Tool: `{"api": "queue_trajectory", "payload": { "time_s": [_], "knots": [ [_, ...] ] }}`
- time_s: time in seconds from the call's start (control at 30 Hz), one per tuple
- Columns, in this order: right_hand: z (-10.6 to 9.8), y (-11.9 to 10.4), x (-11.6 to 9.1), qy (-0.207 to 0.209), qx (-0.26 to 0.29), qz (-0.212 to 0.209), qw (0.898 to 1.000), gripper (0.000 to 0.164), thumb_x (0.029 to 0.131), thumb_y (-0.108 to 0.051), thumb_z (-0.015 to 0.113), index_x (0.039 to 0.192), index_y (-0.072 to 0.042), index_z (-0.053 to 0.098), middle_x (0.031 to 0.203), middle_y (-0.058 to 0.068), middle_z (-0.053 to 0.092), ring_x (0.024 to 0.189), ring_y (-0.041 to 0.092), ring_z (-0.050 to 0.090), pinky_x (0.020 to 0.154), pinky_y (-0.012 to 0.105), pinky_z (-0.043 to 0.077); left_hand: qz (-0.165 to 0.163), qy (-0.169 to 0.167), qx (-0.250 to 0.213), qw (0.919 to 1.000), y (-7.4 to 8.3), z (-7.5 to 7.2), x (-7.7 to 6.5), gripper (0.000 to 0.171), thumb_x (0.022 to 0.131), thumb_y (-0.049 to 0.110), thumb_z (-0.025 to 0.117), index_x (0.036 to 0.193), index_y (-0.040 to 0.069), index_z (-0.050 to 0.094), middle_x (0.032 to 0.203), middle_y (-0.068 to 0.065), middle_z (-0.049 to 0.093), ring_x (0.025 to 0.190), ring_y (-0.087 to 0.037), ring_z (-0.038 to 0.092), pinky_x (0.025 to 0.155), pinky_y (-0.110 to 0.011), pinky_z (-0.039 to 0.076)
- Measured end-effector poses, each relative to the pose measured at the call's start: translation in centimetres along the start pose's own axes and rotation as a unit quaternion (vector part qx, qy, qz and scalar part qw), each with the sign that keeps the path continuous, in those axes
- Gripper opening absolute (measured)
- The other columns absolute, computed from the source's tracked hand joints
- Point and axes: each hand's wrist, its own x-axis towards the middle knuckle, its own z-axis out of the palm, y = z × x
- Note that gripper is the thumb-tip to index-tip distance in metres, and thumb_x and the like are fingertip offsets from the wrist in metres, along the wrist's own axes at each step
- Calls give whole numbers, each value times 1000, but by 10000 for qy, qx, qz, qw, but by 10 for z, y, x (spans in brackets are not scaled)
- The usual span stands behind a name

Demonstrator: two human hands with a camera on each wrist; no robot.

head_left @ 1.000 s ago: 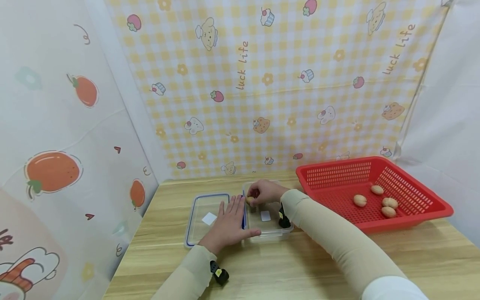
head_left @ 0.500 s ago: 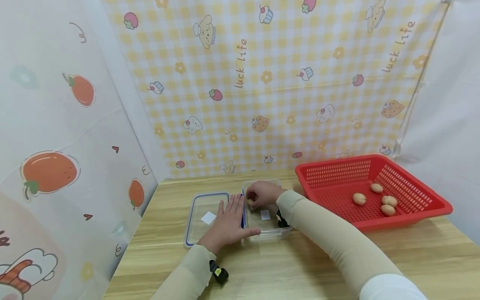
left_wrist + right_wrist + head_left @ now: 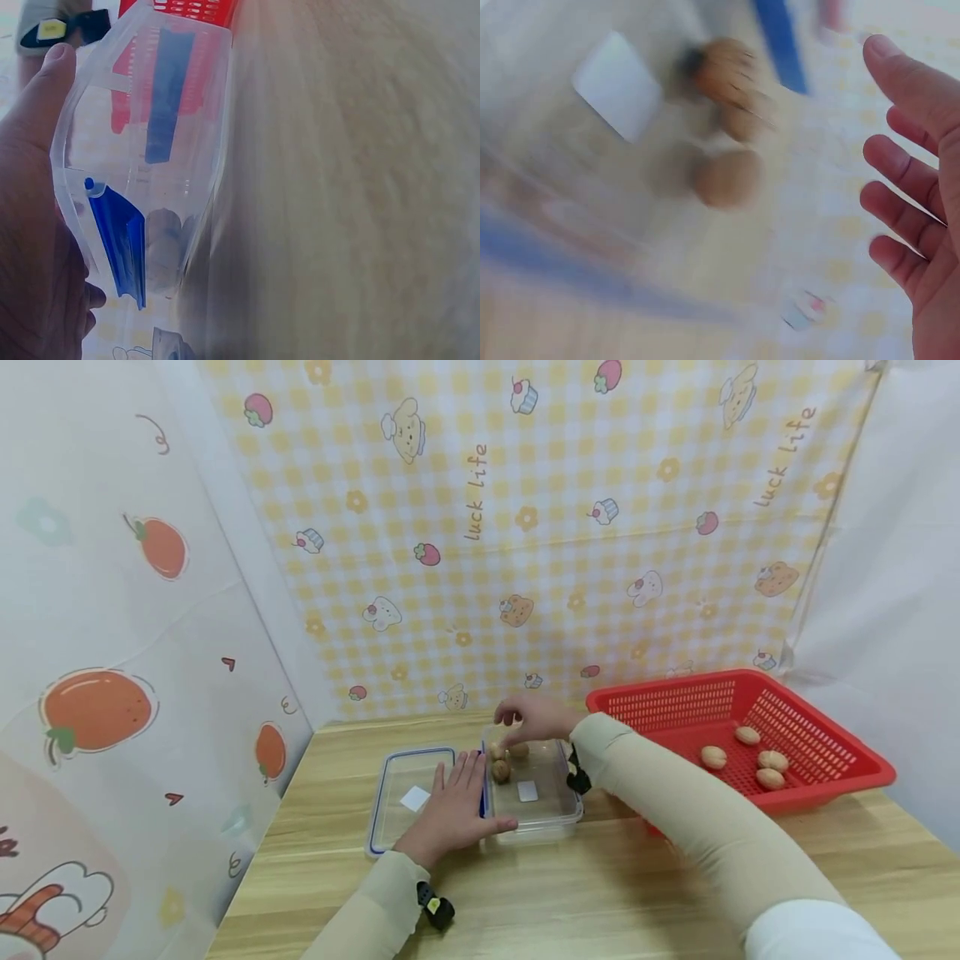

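Note:
My left hand (image 3: 453, 814) lies with straight, spread fingers along the left side of a clear plastic food container (image 3: 551, 810), which has blue clips. In the left wrist view a blue clip (image 3: 124, 240) shows beside the fingers. Inside the container, at its far left, sit three walnuts; one walnut (image 3: 501, 771) is nearest me, another walnut (image 3: 727, 178) shows in the right wrist view. My right hand (image 3: 536, 718) is raised over the container's far edge, fingers loosely bent and holding nothing.
A clear lid (image 3: 393, 814) with a blue seal lies left of the container. At the right stands a red plastic basket (image 3: 832, 781) holding several walnuts, such as one walnut (image 3: 713, 757). A checked curtain (image 3: 420, 635) hangs behind the wooden table (image 3: 525, 902).
My right hand has let go of a walnut in the container and lifted up and back from it. My left hand stays in place by the container's side.

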Motion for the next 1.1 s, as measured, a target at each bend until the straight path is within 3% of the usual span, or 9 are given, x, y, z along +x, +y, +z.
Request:
{"api": "queue_trajectory", "payload": {
  "time_s": [0.13, 0.4, 0.67, 0.87, 0.97, 1.1],
  "knots": [
    [-33, 6, -15, 269, 794, 210, 9963, 42, 87, -36, 81, 121, -16, 67, 115, 4, 65, 111, 27, 60, 94, 44, 50, -27, -8, -16, 10000, -1, -2, -3, 119, 83, 83, 52, 163, 5, 8, 169, -13, 6, 156, -32, 2, 121, -60, -2],
    [-78, 36, -54, 1004, 898, 394, 9901, 48, 88, -32, 80, 127, -9, 65, 122, 12, 67, 115, 35, 61, 98, 49, 49, -74, -62, 15, 10000, -4, -1, -8, 119, 84, 83, 49, 163, 5, 8, 169, -14, 6, 156, -33, 3, 121, -60, -2],
    [-108, 62, -99, 1314, 1114, 580, 9833, 52, 92, -24, 77, 136, -6, 56, 134, 17, 61, 125, 38, 56, 105, 55, 43, -99, 0, -10, 10000, -7, 1, -10, 118, 85, 82, 50, 163, 6, 6, 169, -11, 3, 156, -31, 1, 121, -59, -3],
    [-116, 72, -134, 1567, 1271, 769, 9764, 59, 92, -20, 77, 143, -7, 50, 141, 19, 55, 129, 38, 53, 106, 58, 42, -49, 27, -7, 10000, -4, 0, -9, 119, 84, 83, 49, 163, 6, 5, 169, -12, 3, 156, -31, 0, 121, -59, -3],
    [-115, 85, -154, 1638, 1299, 754, 9750, 61, 93, -21, 76, 145, -7, 47, 142, 20, 54, 128, 39, 53, 105, 53, 45, 25, 71, -75, 9999, -2, -1, -8, 118, 84, 82, 51, 163, 5, 7, 169, -14, 6, 156, -32, 2, 121, -60, -2],
    [-111, 99, -179, 1708, 1291, 833, 9733, 63, 94, -17, 74, 147, -3, 43, 142, 25, 52, 127, 43, 53, 96, 31, 52, 93, 111, -127, 9998, 0, -1, -6, 117, 85, 79, 54, 163, 4, 9, 169, -15, 9, 156, -33, 4, 121, -60, -1]
  ]
}}
